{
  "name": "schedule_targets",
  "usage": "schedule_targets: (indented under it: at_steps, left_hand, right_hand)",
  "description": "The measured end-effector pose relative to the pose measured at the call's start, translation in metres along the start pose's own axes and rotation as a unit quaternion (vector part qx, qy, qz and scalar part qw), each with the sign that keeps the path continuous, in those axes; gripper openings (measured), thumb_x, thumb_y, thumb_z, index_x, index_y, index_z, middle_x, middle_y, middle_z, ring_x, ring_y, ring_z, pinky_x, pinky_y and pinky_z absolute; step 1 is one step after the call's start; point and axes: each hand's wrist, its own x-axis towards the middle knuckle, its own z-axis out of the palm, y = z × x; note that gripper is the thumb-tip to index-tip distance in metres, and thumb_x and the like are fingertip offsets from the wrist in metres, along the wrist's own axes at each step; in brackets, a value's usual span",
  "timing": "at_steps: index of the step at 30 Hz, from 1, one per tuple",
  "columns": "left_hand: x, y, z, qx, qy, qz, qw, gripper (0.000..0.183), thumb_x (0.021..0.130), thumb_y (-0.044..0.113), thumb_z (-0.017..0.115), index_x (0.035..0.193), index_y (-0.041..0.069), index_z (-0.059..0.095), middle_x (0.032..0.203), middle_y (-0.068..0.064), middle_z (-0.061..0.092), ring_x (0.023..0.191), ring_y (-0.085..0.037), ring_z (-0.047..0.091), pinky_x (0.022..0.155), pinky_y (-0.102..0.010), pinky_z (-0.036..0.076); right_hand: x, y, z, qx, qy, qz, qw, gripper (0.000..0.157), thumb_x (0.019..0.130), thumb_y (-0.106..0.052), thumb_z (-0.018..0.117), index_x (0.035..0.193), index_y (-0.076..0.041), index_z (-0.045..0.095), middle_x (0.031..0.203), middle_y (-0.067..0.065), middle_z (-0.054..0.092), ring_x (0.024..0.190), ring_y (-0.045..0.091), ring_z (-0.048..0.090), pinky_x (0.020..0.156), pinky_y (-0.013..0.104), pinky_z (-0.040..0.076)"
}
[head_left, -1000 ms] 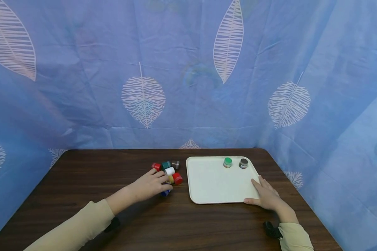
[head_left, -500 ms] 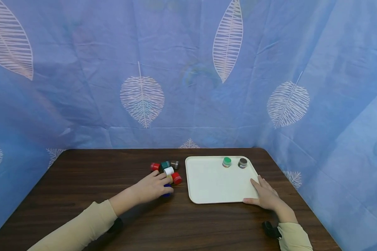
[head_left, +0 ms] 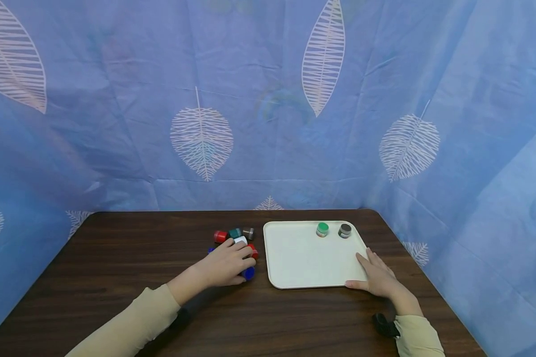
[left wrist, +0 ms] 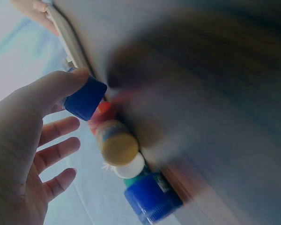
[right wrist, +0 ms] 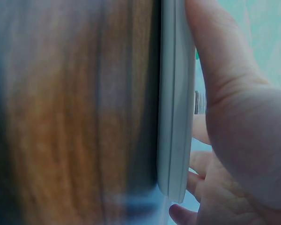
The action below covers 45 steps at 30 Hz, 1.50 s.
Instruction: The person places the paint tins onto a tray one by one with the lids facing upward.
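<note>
My left hand point(head_left: 225, 265) pinches a small jar with a blue cap point(left wrist: 88, 99) between thumb and fingers, at the near side of a cluster of jars. Beside it in the left wrist view are a red jar point(left wrist: 102, 115), a yellowish jar point(left wrist: 119, 149), a white jar point(left wrist: 131, 166) and another blue jar point(left wrist: 152, 197). My right hand point(head_left: 377, 277) rests with extended fingers at the near right corner of a white tray point(head_left: 312, 263). The hand partly covers the cluster in the head view.
On the tray's far part stand a green-capped jar point(head_left: 322, 229) and a dark-capped jar point(head_left: 345, 230). Beyond the left hand lie a red jar point(head_left: 221, 236), a teal jar point(head_left: 234, 233) and a dark jar point(head_left: 248, 233). A blue leaf-print cloth point(head_left: 268, 124) hangs behind the table.
My left hand has shifted slightly right and now holds the blue-capped jar, which has moved right with it. Another blue jar shows at the hand's far left. My right hand stays at the tray.
</note>
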Motion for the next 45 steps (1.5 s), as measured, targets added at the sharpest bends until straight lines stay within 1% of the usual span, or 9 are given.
schedule_targets:
  at_steps: [5,9,14,20,23,27,33,37,45]
  left_hand:
    - [0.01,0.001,0.0,-0.021,0.007,-0.017,0.9996,0.043,0.084,0.051,0.072,0.118,0.025,0.064,0.12,0.004,0.062,0.112,-0.017,0.054,0.094,-0.038,0.046]
    - [0.018,0.002,-0.001,-0.037,0.028,-0.03,0.9985,0.044,0.085,0.052,0.07,0.118,0.025,0.064,0.12,0.003,0.062,0.112,-0.017,0.054,0.093,-0.038,0.046]
    - [0.027,0.004,-0.005,-0.06,0.054,-0.049,0.9956,0.046,0.085,0.055,0.068,0.118,0.024,0.064,0.118,0.002,0.062,0.114,-0.018,0.054,0.096,-0.041,0.046]
    - [0.041,0.007,-0.007,-0.097,0.085,-0.064,0.9896,0.043,0.083,0.053,0.07,0.113,0.023,0.066,0.113,0.002,0.063,0.107,-0.018,0.055,0.089,-0.038,0.047]
    - [0.049,0.007,-0.005,-0.105,0.088,-0.076,0.9877,0.043,0.083,0.055,0.069,0.113,0.023,0.066,0.111,0.003,0.063,0.104,-0.016,0.055,0.086,-0.035,0.046]
    - [0.059,0.006,-0.003,-0.121,0.083,-0.097,0.9844,0.045,0.084,0.057,0.068,0.114,0.024,0.066,0.113,0.004,0.064,0.103,-0.015,0.055,0.083,-0.033,0.045]
    - [0.078,0.002,-0.004,-0.15,0.088,-0.132,0.976,0.044,0.084,0.058,0.067,0.114,0.025,0.066,0.117,0.005,0.065,0.11,-0.016,0.055,0.087,-0.035,0.045]
    - [0.088,0.0,-0.005,-0.167,0.098,-0.152,0.9691,0.043,0.084,0.058,0.067,0.112,0.025,0.066,0.114,0.005,0.065,0.109,-0.016,0.055,0.089,-0.036,0.045]
    - [0.107,0.0,-0.003,-0.212,0.116,-0.197,0.95,0.047,0.084,0.059,0.066,0.115,0.024,0.066,0.115,0.005,0.066,0.108,-0.016,0.057,0.09,-0.036,0.046]
  right_hand:
    - [0.0,-0.001,0.0,0.007,-0.003,-0.001,1.0,0.105,0.079,-0.06,0.07,0.147,0.009,0.031,0.151,0.043,0.012,0.137,0.062,0.016,0.1,0.077,0.022]
    - [0.0,-0.001,0.0,0.01,-0.003,-0.002,1.0,0.105,0.079,-0.06,0.07,0.147,0.009,0.03,0.151,0.043,0.011,0.137,0.062,0.016,0.101,0.077,0.021]
    - [0.0,0.0,0.0,0.004,0.001,-0.005,1.0,0.105,0.079,-0.061,0.069,0.147,0.009,0.031,0.151,0.043,0.012,0.137,0.062,0.016,0.102,0.076,0.022]
    - [0.0,0.001,0.001,0.002,0.006,-0.007,1.0,0.105,0.078,-0.061,0.07,0.146,0.009,0.032,0.151,0.044,0.013,0.136,0.062,0.017,0.101,0.076,0.023]
    - [0.0,0.001,0.0,0.002,0.005,-0.008,1.0,0.105,0.078,-0.061,0.07,0.146,0.009,0.032,0.151,0.044,0.013,0.136,0.062,0.017,0.1,0.076,0.023]
    - [0.001,0.001,0.001,0.0,-0.003,-0.005,1.0,0.105,0.079,-0.061,0.069,0.147,0.009,0.031,0.151,0.044,0.012,0.137,0.062,0.017,0.1,0.076,0.024]
    - [0.0,-0.001,-0.001,0.004,-0.007,-0.003,1.0,0.105,0.079,-0.061,0.069,0.147,0.009,0.031,0.151,0.043,0.011,0.137,0.062,0.016,0.101,0.076,0.023]
    - [0.0,0.0,-0.001,0.0,-0.003,-0.005,1.0,0.104,0.08,-0.06,0.069,0.147,0.009,0.031,0.151,0.044,0.012,0.137,0.062,0.016,0.102,0.075,0.023]
    - [-0.001,-0.001,0.0,0.005,-0.002,-0.002,1.0,0.104,0.079,-0.06,0.07,0.147,0.009,0.031,0.151,0.044,0.012,0.137,0.062,0.016,0.101,0.076,0.023]
